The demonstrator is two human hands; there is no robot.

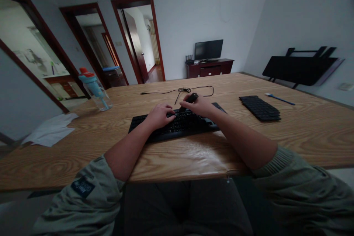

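Note:
A black keyboard point(179, 127) lies on the wooden table in front of me, and some of its right part looks bare of keycaps. My left hand point(160, 117) rests over its far left-middle part, fingers bent at the far edge and thumb on the keys. Above the middle of the keyboard, my right hand point(199, 106) is closed round a black brush-like tool point(192, 98) with a thick handle. The tool's lower end points down at the keys; its exact tip is too dark to make out. Rows of loose black keycaps point(260, 108) lie together on the right.
Behind the keyboard lies a coiled black cable point(184, 90). A thin blue brush point(280, 99) with pale bristles lies past the keycaps. At the left stand a clear bottle point(96, 94) with a red and blue lid and white tissues point(54, 129). The table point(177, 158) ends near my lap.

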